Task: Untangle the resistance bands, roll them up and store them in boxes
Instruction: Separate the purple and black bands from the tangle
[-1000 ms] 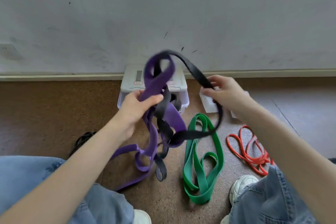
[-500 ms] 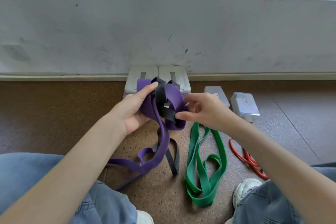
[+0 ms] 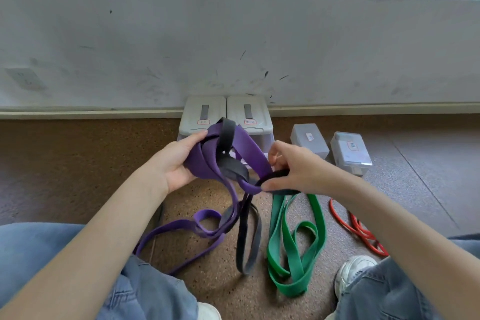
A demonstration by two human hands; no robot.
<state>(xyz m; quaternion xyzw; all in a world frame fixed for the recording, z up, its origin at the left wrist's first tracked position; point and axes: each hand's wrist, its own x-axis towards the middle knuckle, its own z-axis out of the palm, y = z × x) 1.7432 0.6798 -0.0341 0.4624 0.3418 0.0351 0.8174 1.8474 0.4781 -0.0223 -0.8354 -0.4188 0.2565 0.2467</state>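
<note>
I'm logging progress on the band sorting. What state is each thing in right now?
Purple band: tangled with the black one, held up.
Black band: wound through the purple.
Green band: loose on the floor, unrolled.
Red band: loose on the floor.
White boxes: lids shut.
Clear boxes: lids on.
Left hand: grips the purple band.
Right hand: pinches the black band.

Left white box (image 3: 202,114) label: red-framed, unreadable
Right white box (image 3: 248,113) label: red-framed, unreadable
Two clear boxes (image 3: 350,149), right: labels too blurred to read
</note>
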